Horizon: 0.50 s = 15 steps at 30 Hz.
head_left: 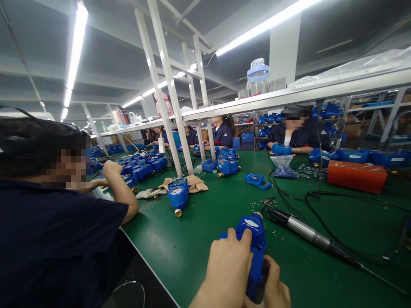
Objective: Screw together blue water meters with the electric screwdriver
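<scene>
A blue meter housing (252, 226) with a brass end lies on the green table near the front, between my hands. My left hand (227, 267) is wrapped over its left side, fingers curled on the blue body. On the lower right side, my right hand (274, 284) grips the same part with bent fingers. Just beyond and to the right, an electric screwdriver (308, 231) lies with its cable. Small screws (266, 202) are scattered beside its tip. The underside of the blue housing is hidden.
Another blue meter (178, 193) stands near a white post (170, 102) and cloths (195, 184). A blue frame (257, 181), a bag of parts (283, 167) and an orange box (357, 176) lie farther back. A person (54, 214) works at left; others sit opposite.
</scene>
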Motion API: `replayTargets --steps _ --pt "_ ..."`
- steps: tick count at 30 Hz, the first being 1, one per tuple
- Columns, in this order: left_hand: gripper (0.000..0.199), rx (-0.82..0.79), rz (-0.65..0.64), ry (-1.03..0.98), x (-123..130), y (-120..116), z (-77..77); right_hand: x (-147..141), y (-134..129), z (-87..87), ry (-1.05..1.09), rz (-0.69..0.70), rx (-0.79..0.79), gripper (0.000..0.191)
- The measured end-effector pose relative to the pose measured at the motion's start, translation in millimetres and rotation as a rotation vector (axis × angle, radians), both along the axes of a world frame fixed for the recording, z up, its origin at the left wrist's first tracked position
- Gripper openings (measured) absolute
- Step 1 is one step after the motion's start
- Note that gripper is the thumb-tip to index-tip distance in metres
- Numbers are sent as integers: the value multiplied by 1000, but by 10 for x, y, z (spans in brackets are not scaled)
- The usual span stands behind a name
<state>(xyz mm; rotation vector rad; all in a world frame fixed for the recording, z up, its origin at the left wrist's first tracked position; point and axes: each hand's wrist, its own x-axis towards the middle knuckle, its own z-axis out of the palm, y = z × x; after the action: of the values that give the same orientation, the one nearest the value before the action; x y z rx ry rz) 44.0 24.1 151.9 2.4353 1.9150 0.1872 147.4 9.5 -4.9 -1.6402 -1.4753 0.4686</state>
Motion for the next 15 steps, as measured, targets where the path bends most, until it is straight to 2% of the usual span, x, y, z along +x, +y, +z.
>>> replayTargets --steps 3,7,15 --pt "35 38 -14 -95 -49 20 -36 74 27 92 115 78 -3 85" --pt "36 64 17 -224 -150 108 -113 110 89 172 228 96 22 94" --pt "33 49 -11 -331 -270 203 -93 50 152 105 256 230 81 81"
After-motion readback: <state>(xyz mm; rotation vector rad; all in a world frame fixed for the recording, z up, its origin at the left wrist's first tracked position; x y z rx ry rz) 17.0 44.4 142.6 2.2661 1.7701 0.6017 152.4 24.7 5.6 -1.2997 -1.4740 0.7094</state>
